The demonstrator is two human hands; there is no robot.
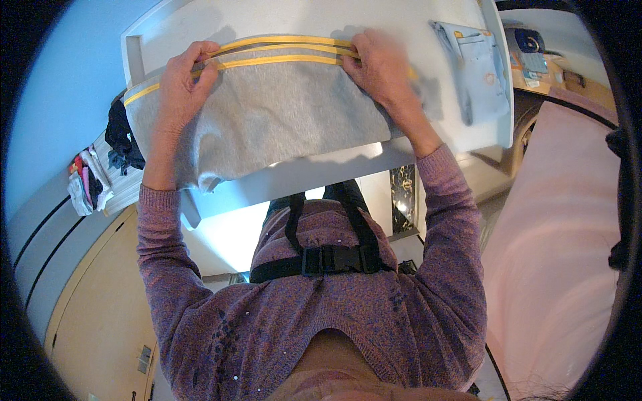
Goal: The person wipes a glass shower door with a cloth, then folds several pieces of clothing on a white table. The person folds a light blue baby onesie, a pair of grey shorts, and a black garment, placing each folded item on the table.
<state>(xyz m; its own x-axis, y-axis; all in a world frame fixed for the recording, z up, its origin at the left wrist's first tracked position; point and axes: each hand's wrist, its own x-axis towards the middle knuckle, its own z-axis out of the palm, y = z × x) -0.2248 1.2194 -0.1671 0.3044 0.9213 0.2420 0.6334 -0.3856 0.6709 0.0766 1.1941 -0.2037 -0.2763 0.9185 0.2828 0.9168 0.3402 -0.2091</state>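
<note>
Grey cloth, long axis crosswise, striped edge away

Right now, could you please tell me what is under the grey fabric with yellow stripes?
The white tabletop shows beyond the grey fabric with yellow stripes and appears to continue under it. Anything else directly beneath is covered, so I cannot tell.

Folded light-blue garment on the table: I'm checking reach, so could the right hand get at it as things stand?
Probably yes: the light-blue garment lies uncovered to the right of the right hand, though that hand would likely have to release the yellow-striped grey cloth first.
</note>
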